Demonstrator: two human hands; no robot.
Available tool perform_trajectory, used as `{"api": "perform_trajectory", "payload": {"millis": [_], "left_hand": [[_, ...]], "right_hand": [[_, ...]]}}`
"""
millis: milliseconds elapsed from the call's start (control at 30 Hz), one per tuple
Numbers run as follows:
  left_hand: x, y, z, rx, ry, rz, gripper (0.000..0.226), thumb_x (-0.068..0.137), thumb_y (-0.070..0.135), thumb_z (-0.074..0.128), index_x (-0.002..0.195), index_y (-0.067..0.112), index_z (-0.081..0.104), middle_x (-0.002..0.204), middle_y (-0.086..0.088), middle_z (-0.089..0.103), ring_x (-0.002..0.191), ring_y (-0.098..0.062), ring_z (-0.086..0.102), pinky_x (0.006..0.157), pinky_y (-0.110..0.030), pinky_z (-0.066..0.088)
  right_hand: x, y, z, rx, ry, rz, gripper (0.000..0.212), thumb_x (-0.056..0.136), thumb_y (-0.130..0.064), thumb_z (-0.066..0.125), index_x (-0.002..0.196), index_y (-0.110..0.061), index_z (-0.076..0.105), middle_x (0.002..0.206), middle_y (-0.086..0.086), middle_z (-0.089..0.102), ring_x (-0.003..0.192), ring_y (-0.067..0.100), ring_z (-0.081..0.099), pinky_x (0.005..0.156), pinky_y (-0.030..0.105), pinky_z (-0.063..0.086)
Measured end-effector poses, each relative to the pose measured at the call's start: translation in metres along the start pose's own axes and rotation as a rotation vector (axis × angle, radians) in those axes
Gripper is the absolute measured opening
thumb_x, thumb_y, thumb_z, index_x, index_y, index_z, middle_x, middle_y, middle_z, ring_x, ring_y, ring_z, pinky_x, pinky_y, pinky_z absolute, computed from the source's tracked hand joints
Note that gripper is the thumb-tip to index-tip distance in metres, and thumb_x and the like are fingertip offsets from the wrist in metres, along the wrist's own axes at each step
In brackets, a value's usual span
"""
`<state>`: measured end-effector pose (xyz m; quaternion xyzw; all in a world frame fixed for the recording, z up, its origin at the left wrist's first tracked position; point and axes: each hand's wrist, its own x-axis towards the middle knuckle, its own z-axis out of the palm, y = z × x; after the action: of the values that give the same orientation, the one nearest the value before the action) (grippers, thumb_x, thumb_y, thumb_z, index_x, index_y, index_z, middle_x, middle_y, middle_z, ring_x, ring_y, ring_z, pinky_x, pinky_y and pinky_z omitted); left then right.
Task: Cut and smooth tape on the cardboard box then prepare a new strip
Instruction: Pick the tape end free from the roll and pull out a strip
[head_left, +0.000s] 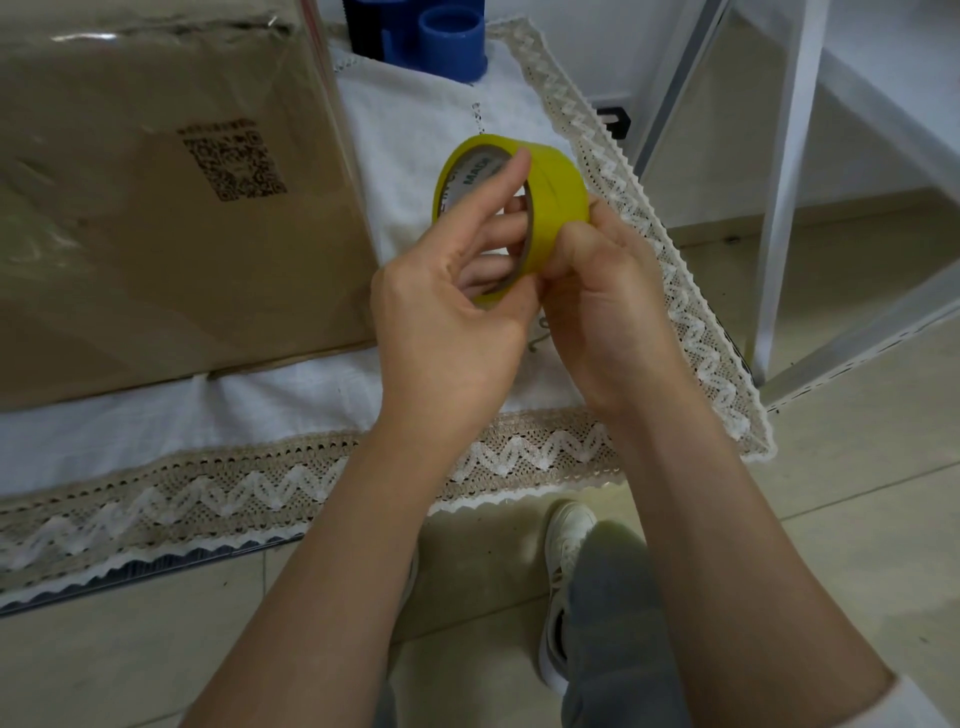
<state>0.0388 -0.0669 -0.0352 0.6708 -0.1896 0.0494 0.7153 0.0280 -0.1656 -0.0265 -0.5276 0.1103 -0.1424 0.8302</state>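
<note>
A yellow tape roll (558, 189) is held up over the table's right part, between both hands. My left hand (447, 322) grips it with fingers through the core and the forefinger on the upper rim. My right hand (608, 312) presses its thumb and fingers against the roll's lower outer face. The cardboard box (156, 208) with a printed QR code stands at the left on the white cloth; clear tape (340, 130) runs down its right edge.
A white tablecloth with a lace zigzag border (519, 457) covers the table. A blue tape dispenser (447, 41) stands at the back behind the box. White metal frame legs (784, 182) rise at the right. Below are tiled floor and my shoe (566, 540).
</note>
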Motion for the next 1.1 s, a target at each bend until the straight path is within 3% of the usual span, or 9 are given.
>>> {"api": "perform_trajectory", "payload": {"millis": [67, 133, 300, 400, 533, 700, 900, 1033, 1100], "left_hand": [[0.001, 0.001, 0.0, -0.008, -0.004, 0.003, 0.071, 0.075, -0.015, 0.073, 0.136, 0.018, 0.057, 0.11, 0.0, 0.074, 0.079, 0.001, 0.07, 0.083, -0.024, 0.059], [0.001, 0.002, 0.0, -0.018, -0.003, -0.008, 0.071, 0.075, -0.015, 0.074, 0.136, 0.017, 0.057, 0.11, -0.002, 0.075, 0.078, 0.001, 0.07, 0.082, -0.024, 0.059], [-0.001, 0.001, -0.001, -0.034, 0.011, -0.035, 0.072, 0.076, -0.017, 0.073, 0.135, 0.021, 0.055, 0.104, 0.004, 0.074, 0.08, -0.003, 0.073, 0.083, -0.025, 0.06], [0.0, 0.002, -0.002, -0.04, 0.002, -0.042, 0.074, 0.076, -0.018, 0.071, 0.134, 0.023, 0.054, 0.101, 0.009, 0.073, 0.09, -0.009, 0.075, 0.087, -0.031, 0.061], [0.001, 0.003, -0.003, -0.03, -0.01, -0.037, 0.071, 0.076, -0.016, 0.073, 0.136, 0.018, 0.056, 0.109, -0.001, 0.074, 0.096, -0.013, 0.074, 0.09, -0.033, 0.06], [0.0, 0.005, -0.003, -0.056, -0.002, -0.055, 0.071, 0.075, -0.016, 0.074, 0.135, 0.018, 0.056, 0.107, 0.0, 0.075, 0.087, -0.008, 0.075, 0.085, -0.026, 0.06], [0.0, 0.006, -0.002, -0.058, -0.007, -0.042, 0.077, 0.074, -0.018, 0.074, 0.132, 0.027, 0.052, 0.105, 0.003, 0.074, 0.093, -0.011, 0.074, 0.089, -0.035, 0.06], [0.001, 0.006, -0.003, -0.05, -0.006, -0.033, 0.076, 0.074, -0.015, 0.076, 0.133, 0.025, 0.051, 0.103, 0.008, 0.073, 0.089, -0.007, 0.075, 0.088, -0.028, 0.06], [0.001, 0.005, -0.003, -0.045, -0.002, -0.028, 0.075, 0.074, -0.014, 0.076, 0.134, 0.025, 0.052, 0.106, 0.004, 0.074, 0.088, -0.007, 0.074, 0.088, -0.027, 0.059]], "right_hand": [[0.0, -0.004, 0.0, 0.035, -0.022, 0.047, 0.026, 0.073, -0.004, 0.047, 0.097, 0.002, 0.056, 0.085, 0.011, 0.061, 0.078, 0.025, 0.056, 0.069, 0.036, 0.046], [0.0, -0.005, 0.003, 0.021, 0.015, 0.066, 0.044, 0.067, -0.011, 0.053, 0.108, 0.005, 0.055, 0.095, 0.018, 0.055, 0.086, 0.03, 0.051, 0.075, 0.045, 0.04], [0.001, -0.001, 0.006, 0.004, 0.059, 0.051, 0.042, 0.065, -0.007, 0.048, 0.105, 0.003, 0.055, 0.097, 0.026, 0.057, 0.087, 0.038, 0.053, 0.076, 0.051, 0.039], [0.002, 0.002, 0.003, -0.004, 0.062, 0.033, 0.031, 0.066, -0.002, 0.043, 0.094, -0.004, 0.057, 0.092, 0.023, 0.055, 0.084, 0.036, 0.05, 0.074, 0.048, 0.039], [0.0, -0.001, 0.003, 0.026, 0.036, 0.056, 0.029, 0.065, -0.005, 0.047, 0.092, 0.0, 0.056, 0.088, 0.017, 0.051, 0.08, 0.03, 0.046, 0.067, 0.039, 0.039], [-0.004, -0.006, 0.015, 0.012, 0.047, 0.06, 0.075, 0.055, -0.024, 0.058, 0.114, 0.02, 0.043, 0.101, 0.021, 0.05, 0.09, 0.035, 0.046, 0.077, 0.052, 0.035], [0.001, 0.002, 0.002, 0.036, 0.091, 0.03, 0.036, 0.065, -0.001, 0.04, 0.097, -0.002, 0.058, 0.085, 0.017, 0.055, 0.084, 0.032, 0.046, 0.068, 0.038, 0.041], [0.002, -0.001, -0.001, 0.132, -0.037, 0.057, 0.026, 0.072, -0.005, 0.042, 0.087, -0.006, 0.062, 0.08, 0.01, 0.064, 0.075, 0.025, 0.058, 0.068, 0.033, 0.046], [0.002, -0.002, 0.002, 0.08, -0.003, 0.072, 0.028, 0.07, -0.013, 0.051, 0.093, 0.0, 0.06, 0.084, 0.015, 0.06, 0.078, 0.028, 0.055, 0.072, 0.04, 0.043]]}}
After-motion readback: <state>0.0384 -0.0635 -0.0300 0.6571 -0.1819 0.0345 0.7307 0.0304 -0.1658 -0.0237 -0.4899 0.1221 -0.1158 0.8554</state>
